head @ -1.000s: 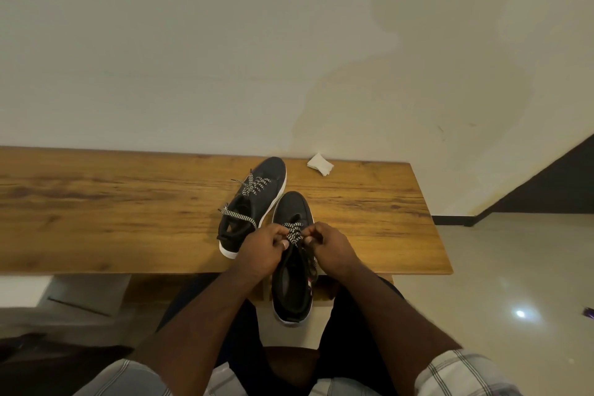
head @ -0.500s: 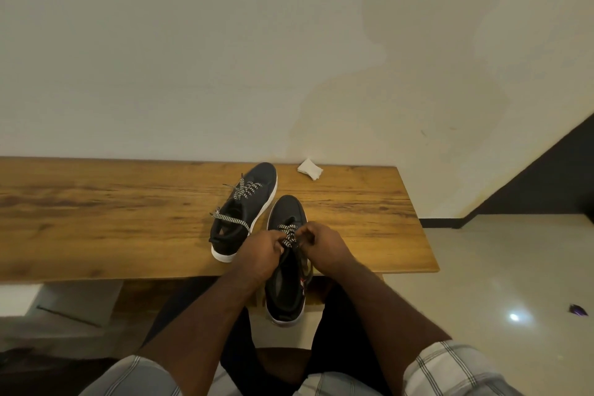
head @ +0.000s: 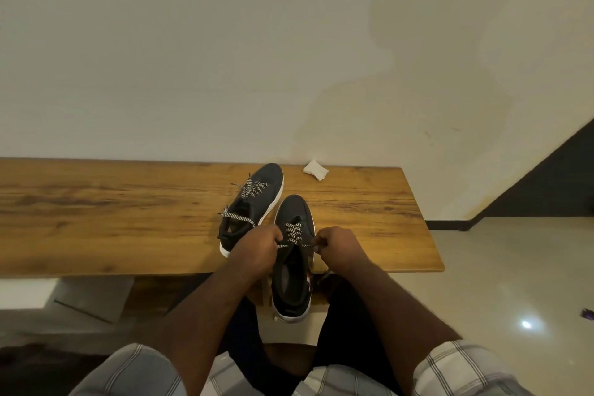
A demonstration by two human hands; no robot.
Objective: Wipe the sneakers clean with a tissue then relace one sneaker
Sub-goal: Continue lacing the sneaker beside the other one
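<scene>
Two black sneakers with white soles lie on a wooden table (head: 112, 219). The near sneaker (head: 293, 273) points away from me and its heel hangs over the table's front edge. Its black-and-white lace (head: 294, 233) crosses the upper eyelets and is stretched taut sideways. My left hand (head: 257, 251) pinches the lace's left end and my right hand (head: 337, 244) pinches its right end, one on each side of the shoe. The far sneaker (head: 254, 202) lies to the left with its lace loose. A crumpled white tissue (head: 315, 169) rests by the wall.
The table stands against a pale wall; its right end is at about two thirds of the view. A tiled floor (head: 514, 283) spreads to the right, with a small purple object (head: 587, 322) on it. My knees are under the table's front edge.
My hands have moved apart, pulling the lace ends out sideways so the lace is now taut across the near sneaker. The sneakers and tissue stay in place.
</scene>
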